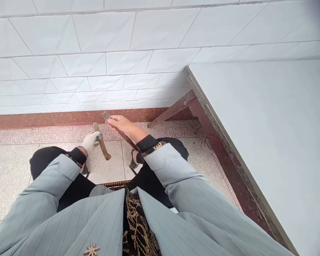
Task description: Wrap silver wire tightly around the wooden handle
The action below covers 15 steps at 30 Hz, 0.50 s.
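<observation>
My left hand, in a white glove, is closed on a short, rough wooden stick. Something greyish is around the stick beside my fingers. The stick is tilted, its upper end pointing toward the wall. My bare right hand grips a tool with a long, dark brown handle. A small flat metal end sticks out past my fingertips, and the handle slants back toward my right sleeve. Both things are held above the floor between my knees, apart from each other. The exact kind of tool cannot be made out.
A white tiled wall with a reddish-brown base strip stands in front. To the right is a white-topped table with a dark red wooden frame. Speckled floor tiles lie below. A striped woven seat edge shows between my legs.
</observation>
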Motion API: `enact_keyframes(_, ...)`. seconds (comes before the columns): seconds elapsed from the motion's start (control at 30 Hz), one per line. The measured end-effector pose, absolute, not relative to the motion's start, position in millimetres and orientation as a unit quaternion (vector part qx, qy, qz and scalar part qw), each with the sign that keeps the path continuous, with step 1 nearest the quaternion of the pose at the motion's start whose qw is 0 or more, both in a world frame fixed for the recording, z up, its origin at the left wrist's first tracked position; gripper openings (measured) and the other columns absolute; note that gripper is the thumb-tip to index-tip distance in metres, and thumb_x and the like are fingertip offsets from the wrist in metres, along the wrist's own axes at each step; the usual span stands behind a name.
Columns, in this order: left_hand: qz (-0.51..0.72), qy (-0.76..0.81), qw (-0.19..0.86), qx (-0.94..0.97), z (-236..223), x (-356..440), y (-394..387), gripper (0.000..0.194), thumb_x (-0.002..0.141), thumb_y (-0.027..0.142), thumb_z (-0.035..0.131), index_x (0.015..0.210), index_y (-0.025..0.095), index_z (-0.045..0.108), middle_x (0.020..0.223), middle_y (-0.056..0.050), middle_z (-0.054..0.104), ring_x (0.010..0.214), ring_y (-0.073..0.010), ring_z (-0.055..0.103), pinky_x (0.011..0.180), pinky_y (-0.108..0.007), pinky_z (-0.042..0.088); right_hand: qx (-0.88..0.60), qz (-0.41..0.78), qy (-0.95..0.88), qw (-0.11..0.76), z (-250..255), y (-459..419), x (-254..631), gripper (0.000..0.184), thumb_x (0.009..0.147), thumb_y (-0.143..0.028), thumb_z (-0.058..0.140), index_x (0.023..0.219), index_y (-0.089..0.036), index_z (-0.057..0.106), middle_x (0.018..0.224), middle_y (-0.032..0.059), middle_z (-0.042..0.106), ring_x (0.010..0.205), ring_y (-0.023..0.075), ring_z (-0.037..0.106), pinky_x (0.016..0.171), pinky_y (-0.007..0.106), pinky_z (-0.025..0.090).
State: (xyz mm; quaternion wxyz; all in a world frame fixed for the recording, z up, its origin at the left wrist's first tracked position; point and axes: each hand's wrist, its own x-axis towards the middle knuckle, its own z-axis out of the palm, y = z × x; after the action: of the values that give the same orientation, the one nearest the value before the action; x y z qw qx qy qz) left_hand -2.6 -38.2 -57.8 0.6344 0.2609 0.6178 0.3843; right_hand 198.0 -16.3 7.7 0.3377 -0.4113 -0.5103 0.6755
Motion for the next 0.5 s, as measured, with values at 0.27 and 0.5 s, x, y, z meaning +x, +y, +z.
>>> enact_keyframes(0.27,0.541,0.417,0.624,0.378,-30.0,8.7,-35.0,0.043,0.09,0.06,0.076,0.114,0.024,0.072,0.122,-0.01,0.078,0.114,-0.0216,0.073,0.101,-0.034,0.056,-0.47,0.668,-0.54,0.204,-25.8,-31.3,160.6,0.036,0.104,-0.018,0.064,0.07,-0.017,0.053,0.059,-0.0007,0.053,0.045,0.0067,0.041,0.041,0.019,0.032)
enact_keyframes(0.5,0.519,0.371,0.62,0.457,-25.3,8.6,-36.9,0.022,0.088,0.038,0.082,0.101,0.022,0.077,0.115,-0.007,0.077,0.11,-0.0187,0.071,0.102,-0.03,0.055,-0.426,0.712,-0.523,0.194,-4.6,-22.4,182.6,0.024,0.1,-0.007,0.06,0.076,-0.014,0.059,0.062,-0.0008,0.055,0.052,0.0074,0.048,0.05,0.017,0.041)
